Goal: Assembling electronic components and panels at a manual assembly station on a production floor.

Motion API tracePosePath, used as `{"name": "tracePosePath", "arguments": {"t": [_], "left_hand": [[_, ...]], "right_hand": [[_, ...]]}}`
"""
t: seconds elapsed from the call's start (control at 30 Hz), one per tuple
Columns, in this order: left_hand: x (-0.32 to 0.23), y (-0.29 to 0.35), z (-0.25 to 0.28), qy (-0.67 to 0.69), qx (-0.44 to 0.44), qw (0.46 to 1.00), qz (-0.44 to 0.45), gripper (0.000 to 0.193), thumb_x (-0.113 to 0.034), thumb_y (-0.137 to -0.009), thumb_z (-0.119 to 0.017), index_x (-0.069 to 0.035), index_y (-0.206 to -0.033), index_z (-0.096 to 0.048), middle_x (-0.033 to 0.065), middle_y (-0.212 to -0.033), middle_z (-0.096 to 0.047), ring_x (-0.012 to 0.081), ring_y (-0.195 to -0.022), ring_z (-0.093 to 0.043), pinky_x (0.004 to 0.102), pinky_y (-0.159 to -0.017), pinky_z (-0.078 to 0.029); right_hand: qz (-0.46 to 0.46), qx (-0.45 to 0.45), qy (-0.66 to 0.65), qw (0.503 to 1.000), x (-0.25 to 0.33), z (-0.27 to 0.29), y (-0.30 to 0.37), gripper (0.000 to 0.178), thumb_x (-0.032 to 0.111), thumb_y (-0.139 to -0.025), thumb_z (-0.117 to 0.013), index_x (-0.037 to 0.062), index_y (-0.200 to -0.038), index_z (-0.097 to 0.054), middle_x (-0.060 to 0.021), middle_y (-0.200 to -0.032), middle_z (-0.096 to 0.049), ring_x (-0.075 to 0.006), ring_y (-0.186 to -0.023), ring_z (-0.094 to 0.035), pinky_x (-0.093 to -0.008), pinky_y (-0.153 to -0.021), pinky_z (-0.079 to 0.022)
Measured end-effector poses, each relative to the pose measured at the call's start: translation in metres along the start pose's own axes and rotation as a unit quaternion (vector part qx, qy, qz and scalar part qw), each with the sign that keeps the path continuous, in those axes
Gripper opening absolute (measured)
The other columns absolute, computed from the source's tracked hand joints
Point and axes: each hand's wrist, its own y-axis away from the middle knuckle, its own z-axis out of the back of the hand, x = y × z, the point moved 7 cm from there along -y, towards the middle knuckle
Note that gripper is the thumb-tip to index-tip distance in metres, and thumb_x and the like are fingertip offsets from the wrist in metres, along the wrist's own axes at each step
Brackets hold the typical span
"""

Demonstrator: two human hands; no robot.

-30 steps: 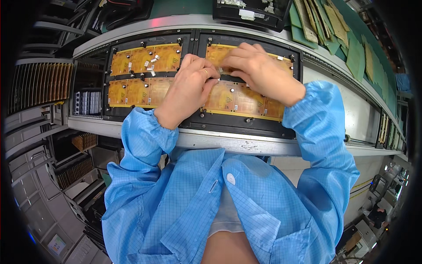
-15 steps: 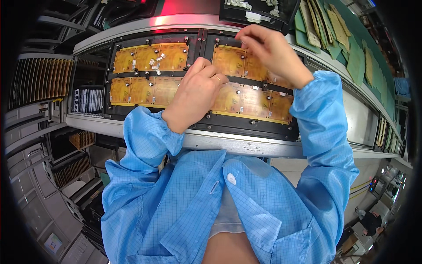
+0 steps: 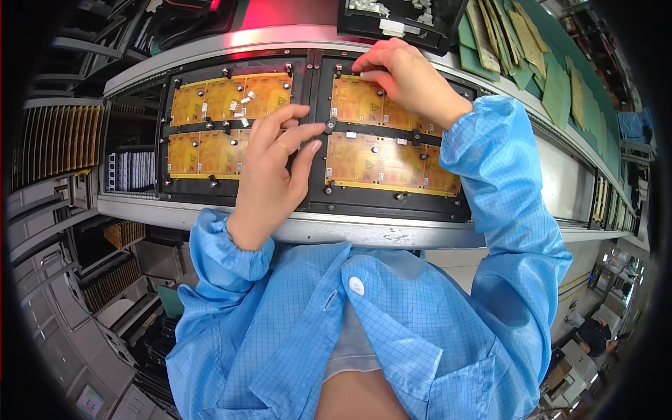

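One amber board panel (image 3: 355, 102) lies partly beneath the right grip (image 3: 406, 75).

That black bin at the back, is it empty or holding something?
Not empty: small white pieces lie inside the black bin. The picture's top edge cuts it off, so I cannot tell how full.
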Motion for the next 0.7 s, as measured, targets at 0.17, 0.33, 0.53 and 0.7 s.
{"name": "tracePosePath", "arguments": {"t": [0.17, 0.33, 0.53, 0.7], "left_hand": [[0.007, 0.025, 0.015, 0.01, -0.043, 0.999, 0.032, 0.022, 0.003, -0.083, -0.069, -0.004, -0.104, -0.072, 0.0109, -0.115, -0.064, 0.0274, -0.098, -0.06, 0.0365, -0.086, -0.05], [0.007, 0.042, 0.018, 0.016, -0.041, 0.998, 0.033, 0.023, 0.005, -0.082, -0.069, -0.004, -0.103, -0.072, 0.0105, -0.113, -0.065, 0.028, -0.099, -0.06, 0.0364, -0.085, -0.05], [0.006, 0.051, 0.009, 0.012, -0.024, 0.999, 0.033, 0.024, 0.005, -0.082, -0.069, -0.004, -0.104, -0.072, 0.0104, -0.113, -0.065, 0.0284, -0.099, -0.059, 0.0362, -0.084, -0.05], [-0.005, 0.052, 0.006, 0.006, -0.046, 0.998, 0.033, 0.033, 0.011, -0.079, -0.066, -0.005, -0.106, -0.072, 0.0111, -0.103, -0.062, 0.0291, -0.092, -0.056, 0.0368, -0.079, -0.049]], "right_hand": [[0.019, -0.004, 0.0, 1.0, 0.001, -0.009, -0.005, 0.017, 0.005, -0.085, -0.069, 0.0011, -0.101, -0.071, -0.0144, -0.099, -0.069, -0.0335, -0.099, -0.063, -0.04, -0.089, -0.052], [0.012, 0.019, 0.006, 1.0, 0.005, -0.011, -0.01, 0.017, 0.003, -0.083, -0.068, 0.0005, -0.099, -0.072, -0.0149, -0.097, -0.069, -0.0338, -0.099, -0.063, -0.04, -0.09, -0.052], [0.027, 0.042, 0.035, 0.998, 0.006, -0.014, -0.014, 0.018, 0.002, -0.08, -0.068, 0.0, -0.097, -0.073, -0.0148, -0.096, -0.069, -0.0347, -0.099, -0.063, -0.0416, -0.09, -0.052], [0.038, -0.008, 0.044, 0.998, 0.011, -0.012, -0.002, 0.015, 0.0, -0.078, -0.066, 0.0014, -0.092, -0.072, -0.0147, -0.092, -0.068, -0.035, -0.095, -0.061, -0.0406, -0.087, -0.051]]}}
